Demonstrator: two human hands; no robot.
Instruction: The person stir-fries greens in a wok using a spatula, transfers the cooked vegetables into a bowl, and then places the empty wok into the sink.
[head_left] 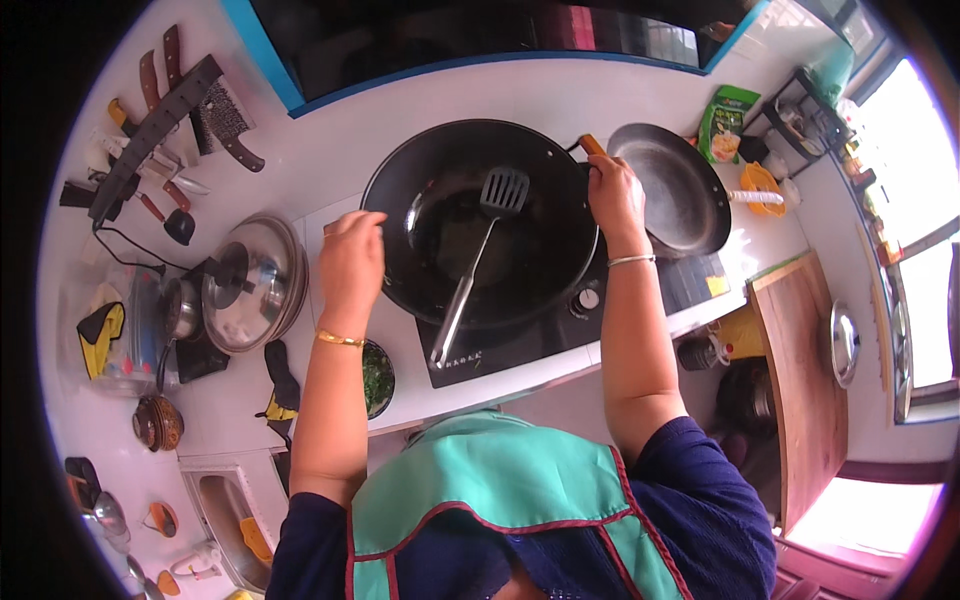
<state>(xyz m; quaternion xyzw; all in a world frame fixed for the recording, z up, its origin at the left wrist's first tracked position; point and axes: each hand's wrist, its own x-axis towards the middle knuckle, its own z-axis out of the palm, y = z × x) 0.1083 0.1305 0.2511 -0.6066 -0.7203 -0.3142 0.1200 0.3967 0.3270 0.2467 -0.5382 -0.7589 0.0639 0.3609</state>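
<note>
A large black wok (425, 255) sits on a black cooktop (550, 340), its inside dark and shiny. My left hand (353, 250) is closed at the wok's left rim; whatever grip lies beneath is covered by the hand. On the opposite side, my right hand (616, 200) is closed around the wok's side handle, whose orange-brown wooden end (592, 146) shows beyond my fingers. A slotted spatula (467, 280) lies in the wok, its black head low inside and its metal handle crossing the near rim.
Right of the wok stands a grey frying pan (675, 190) with a pale wrapped handle. A bowl of chopped greens (377, 380) sits near my left forearm. Metal lids (258, 285) lean at the left, below a wall rack of knives (160, 130). A green packet (727, 122) stands back right.
</note>
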